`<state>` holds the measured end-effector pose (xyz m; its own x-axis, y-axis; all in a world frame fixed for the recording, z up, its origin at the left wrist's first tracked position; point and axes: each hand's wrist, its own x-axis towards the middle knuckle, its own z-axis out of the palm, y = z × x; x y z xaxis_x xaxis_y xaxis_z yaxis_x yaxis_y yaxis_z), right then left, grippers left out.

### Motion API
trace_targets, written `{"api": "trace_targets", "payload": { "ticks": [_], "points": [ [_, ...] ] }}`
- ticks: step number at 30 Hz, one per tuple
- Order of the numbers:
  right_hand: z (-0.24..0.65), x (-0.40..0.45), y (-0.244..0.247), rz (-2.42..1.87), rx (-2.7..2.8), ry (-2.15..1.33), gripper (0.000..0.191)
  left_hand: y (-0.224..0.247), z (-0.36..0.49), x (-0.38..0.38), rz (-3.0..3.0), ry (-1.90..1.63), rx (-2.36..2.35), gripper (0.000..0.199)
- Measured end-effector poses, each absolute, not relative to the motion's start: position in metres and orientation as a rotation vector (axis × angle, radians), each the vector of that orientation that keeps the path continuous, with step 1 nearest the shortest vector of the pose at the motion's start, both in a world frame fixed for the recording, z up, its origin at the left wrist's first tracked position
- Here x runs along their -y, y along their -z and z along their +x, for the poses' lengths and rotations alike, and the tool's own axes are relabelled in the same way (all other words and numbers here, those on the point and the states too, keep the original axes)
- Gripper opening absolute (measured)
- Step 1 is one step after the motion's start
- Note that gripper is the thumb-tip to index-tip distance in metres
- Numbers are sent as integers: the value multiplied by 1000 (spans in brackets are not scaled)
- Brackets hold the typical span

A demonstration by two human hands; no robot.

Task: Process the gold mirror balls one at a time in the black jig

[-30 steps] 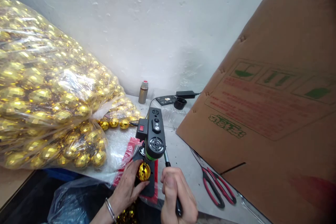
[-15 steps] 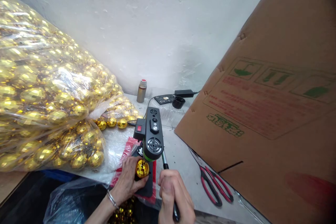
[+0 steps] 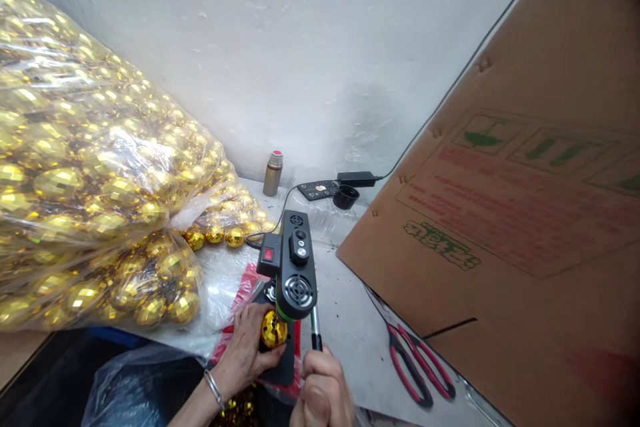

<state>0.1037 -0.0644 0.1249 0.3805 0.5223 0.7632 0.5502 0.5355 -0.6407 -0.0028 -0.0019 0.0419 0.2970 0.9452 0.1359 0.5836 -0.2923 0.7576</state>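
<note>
A gold mirrored ball sits between the thumb and fingers of my left hand, which wears a silver bangle. It is just below the head of a small black bench drill press with a red switch on its side box. My right hand is closed round the black-tipped lever handle at the machine's right side; the lever's lower end is hidden in the fist. Under the ball lies the machine's black base, resting on red plastic.
A clear bag full of gold balls fills the left. A large cardboard box leans on the right, with red-handled scissors beside it. Behind stand a metal bottle, a black cap and a power adapter.
My right hand has shifted slightly left and down with the lever, and the lever stands more upright. The left hand keeps its hold on the ball. The whole view has shifted slightly.
</note>
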Motion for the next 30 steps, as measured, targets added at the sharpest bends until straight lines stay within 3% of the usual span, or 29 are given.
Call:
{"api": "trace_targets", "payload": {
  "ticks": [7,30],
  "points": [
    [103,50,-115,-968,1207,198,37,-42,-2,1,1977,-804,-1354,44],
    [107,50,-95,-946,1214,135,31,-29,-2,-1,1974,-936,-1326,45]
  ]
}}
